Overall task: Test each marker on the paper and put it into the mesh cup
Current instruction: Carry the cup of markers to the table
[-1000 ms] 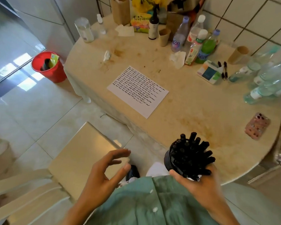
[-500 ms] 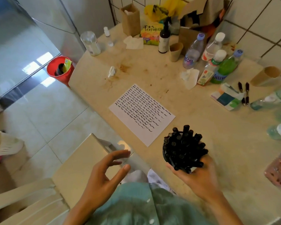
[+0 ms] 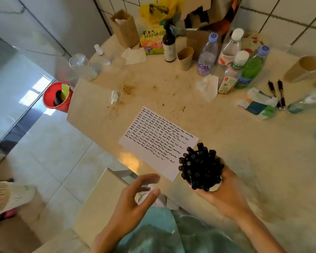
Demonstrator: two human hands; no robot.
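The right hand (image 3: pixel 224 194) grips a cup (image 3: pixel 214 187) from below and from the side, its fingers curled around the base; the cup is packed full with black markers (image 3: pixel 200 167), caps pointing up and fanning out, and only a pale part of its bottom rim shows, so I cannot tell if this is the mesh cup of the task. It is held just above the near edge of the table (image 3: pixel 226 128), beside the near corner of the paper (image 3: pixel 159 141); I judge it is held low and close so that a marker can be pulled out and tried at once. The left hand (image 3: pixel 135 203) holds nothing; its fingers are loosely bent and spread, thumb apart, turned toward the cup, probably ready to pinch one marker.

The paper lies flat and slanted near the table edge, already covered with rows of black wavy strokes; only its near margin is blank, which suggests many markers are tested.

The table is pale, stained with brown spots; at its far side stand plastic bottles (image 3: pixel 226 57), a dark bottle (image 3: pixel 169 46), paper cups (image 3: pixel 185 57), crumpled tissues (image 3: pixel 208 86), a tissue pack (image 3: pixel 257 106) and two pens (image 3: pixel 276 94). Behind is a white tiled wall; on the tiled floor to the left stands a red bucket (image 3: pixel 57 97).
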